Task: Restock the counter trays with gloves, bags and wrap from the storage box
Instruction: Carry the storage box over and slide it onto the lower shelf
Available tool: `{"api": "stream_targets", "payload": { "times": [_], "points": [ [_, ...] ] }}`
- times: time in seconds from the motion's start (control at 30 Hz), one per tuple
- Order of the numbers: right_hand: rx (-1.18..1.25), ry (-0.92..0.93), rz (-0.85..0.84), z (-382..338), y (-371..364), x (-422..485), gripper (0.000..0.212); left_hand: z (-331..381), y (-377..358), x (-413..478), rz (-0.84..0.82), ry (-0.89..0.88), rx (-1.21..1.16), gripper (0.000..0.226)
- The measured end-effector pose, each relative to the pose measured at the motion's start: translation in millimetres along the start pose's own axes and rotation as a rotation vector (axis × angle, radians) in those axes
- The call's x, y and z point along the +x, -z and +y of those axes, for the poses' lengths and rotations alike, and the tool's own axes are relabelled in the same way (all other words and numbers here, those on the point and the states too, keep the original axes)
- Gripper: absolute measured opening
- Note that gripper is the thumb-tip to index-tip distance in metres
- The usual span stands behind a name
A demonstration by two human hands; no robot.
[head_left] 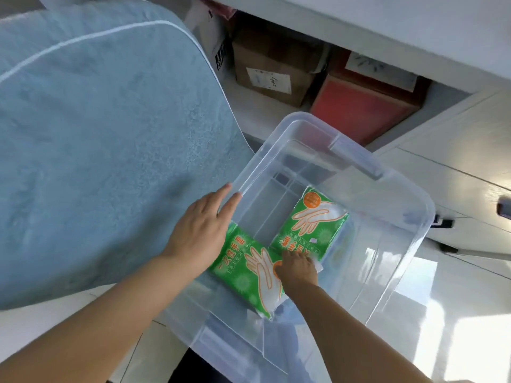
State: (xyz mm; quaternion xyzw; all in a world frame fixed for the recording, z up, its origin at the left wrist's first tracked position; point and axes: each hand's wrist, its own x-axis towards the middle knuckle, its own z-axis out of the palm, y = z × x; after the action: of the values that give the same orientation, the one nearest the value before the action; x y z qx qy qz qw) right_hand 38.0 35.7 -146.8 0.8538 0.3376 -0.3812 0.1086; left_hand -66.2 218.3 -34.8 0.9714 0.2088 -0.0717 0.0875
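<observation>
A clear plastic storage box [392, 186] stands on the floor below me. Two green glove packs lie flat on its bottom: one pack [309, 225] toward the far side, the other pack [249, 275] nearer me and to the left. My left hand [201, 230] rests with spread fingers on the box's left rim, partly over the near pack. My right hand [297, 268] reaches down inside the box, its fingers closed on the near edge of the far pack. No bags or wrap show in the box.
A bed with a light blue cover [96, 147] fills the left side, right against the box. Under a white counter [359, 20] at the top sit a brown cardboard box [271, 73] and a red box [362, 106]. Glossy white floor tiles [456, 313] lie to the right.
</observation>
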Motion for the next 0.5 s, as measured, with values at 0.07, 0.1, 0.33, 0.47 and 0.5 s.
{"api": "stream_targets", "payload": {
  "times": [0.07,0.1,0.33,0.47,0.5],
  "points": [
    [0.017,-0.029,0.008,-5,0,3,0.026,0,-6,4,-0.002,0.010,-0.002,0.079],
    [0.046,-0.030,0.020,-6,1,2,0.022,0,-8,6,-0.003,0.010,-0.003,0.082],
    [0.498,-0.269,0.341,-1,16,-40,0.013,3,-9,5,-0.002,0.011,-0.047,0.087],
    [0.735,-0.400,0.368,-6,39,-17,0.019,2,-12,6,0.017,-0.003,-0.018,0.088],
    [0.780,-0.418,0.376,-8,43,-9,0.018,1,-14,6,0.019,-0.006,-0.010,0.087]
  ]
}}
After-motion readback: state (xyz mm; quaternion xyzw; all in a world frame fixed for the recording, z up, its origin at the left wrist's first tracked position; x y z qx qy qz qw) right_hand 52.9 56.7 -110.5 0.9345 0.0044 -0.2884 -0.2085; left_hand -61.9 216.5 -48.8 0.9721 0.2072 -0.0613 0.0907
